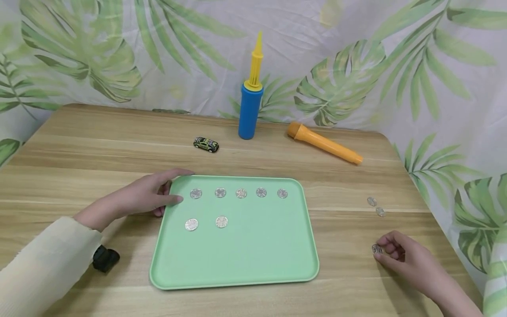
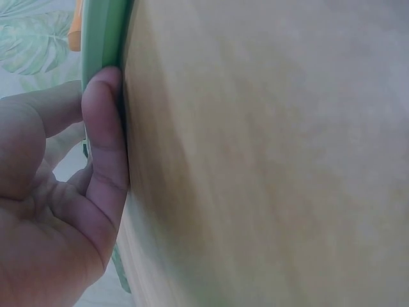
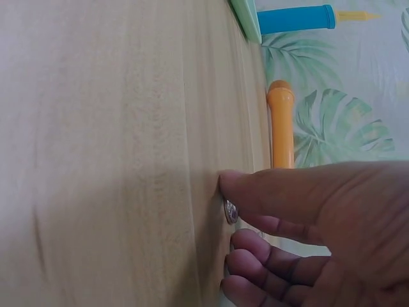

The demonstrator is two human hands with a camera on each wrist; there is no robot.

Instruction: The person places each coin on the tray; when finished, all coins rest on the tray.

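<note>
A light green tray [image 1: 253, 259] lies on the table with several silver coins in it: a row of several along the far side and two more below at the left. My left hand [image 1: 148, 193] holds the tray's left edge near the far corner, thumb over the rim; in the left wrist view its fingers [image 2: 105, 128] bend against the tray's side. Right of the tray, my right hand [image 1: 412, 259] pinches a coin [image 1: 377, 249] between thumb and finger, low over the table. Two loose coins [image 1: 376, 207] lie just beyond that hand.
At the back stand a blue and yellow hand pump [image 1: 250, 110], a small toy car [image 1: 206, 144] left of it and an orange toy microphone [image 1: 326, 144] right of it. A black object [image 1: 105, 259] is beside the left sleeve. Leaf-patterned cloth [image 1: 178, 53] hangs behind the table.
</note>
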